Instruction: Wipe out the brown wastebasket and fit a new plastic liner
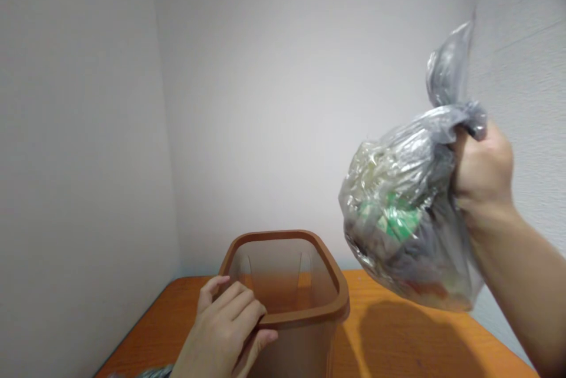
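A brown plastic trash bin [338, 295] stands on the table, its top uncovered. My left hand [230, 319] grips the near left of its rim, fingers hooked over the edge and thumb outside. To the right, my right hand [484, 166] holds up a translucent grey trash bag [398, 189] by its gathered, knotted neck. The bag is filled, and something green and some pale and reddish contents show through the plastic. It hangs in the air above the table, apart from the bin. My right fingers are partly hidden behind the bag's neck.
The orange-brown wooden table [398, 331] reaches back to white walls [265, 101] at the left, back and right. At the bottom left, crumpled dark plastic [154, 372] shows partly beside my left forearm.
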Demonstrator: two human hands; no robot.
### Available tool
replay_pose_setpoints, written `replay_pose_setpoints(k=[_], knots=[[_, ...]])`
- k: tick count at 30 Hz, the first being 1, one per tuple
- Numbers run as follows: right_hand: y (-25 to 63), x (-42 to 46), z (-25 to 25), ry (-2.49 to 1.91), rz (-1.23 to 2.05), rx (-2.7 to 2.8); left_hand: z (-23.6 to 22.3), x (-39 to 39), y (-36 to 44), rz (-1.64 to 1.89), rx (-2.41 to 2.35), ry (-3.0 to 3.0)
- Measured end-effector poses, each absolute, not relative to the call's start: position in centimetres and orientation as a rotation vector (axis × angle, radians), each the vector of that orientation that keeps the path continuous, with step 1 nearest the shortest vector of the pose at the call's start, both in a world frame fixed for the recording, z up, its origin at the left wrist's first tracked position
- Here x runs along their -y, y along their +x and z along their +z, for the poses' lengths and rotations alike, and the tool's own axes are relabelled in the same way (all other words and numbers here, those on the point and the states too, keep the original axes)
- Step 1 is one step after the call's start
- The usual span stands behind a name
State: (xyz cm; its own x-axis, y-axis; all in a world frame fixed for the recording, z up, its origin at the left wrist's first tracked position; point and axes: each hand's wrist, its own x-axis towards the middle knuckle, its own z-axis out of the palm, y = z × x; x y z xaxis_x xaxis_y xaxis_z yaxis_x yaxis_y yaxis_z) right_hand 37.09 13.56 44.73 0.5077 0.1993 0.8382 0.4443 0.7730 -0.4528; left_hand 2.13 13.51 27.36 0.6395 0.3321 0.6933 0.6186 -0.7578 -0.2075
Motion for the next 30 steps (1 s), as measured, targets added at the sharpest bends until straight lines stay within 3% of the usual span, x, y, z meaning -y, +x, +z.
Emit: replay_pose_setpoints(k=[7,14,19,30], knots=[[29.5,-18.8,46.0,-0.524,0.041,1.064,28.0,-12.2,2.6,-0.901,0.747,-2.498],[24.1,-21.7,37.7,-0.738,0.118,1.536,29.6,-11.2,1.1,-1.183,0.844,-2.405],[22.8,-21.0,33.2,-0.818,0.180,1.849,32.4,-14.5,1.2,-1.335,1.127,-2.336],[25.6,-17.7,33.8,-0.918,0.455,1.958,34.3,-18.4,4.8,-1.292,1.119,-2.622]])
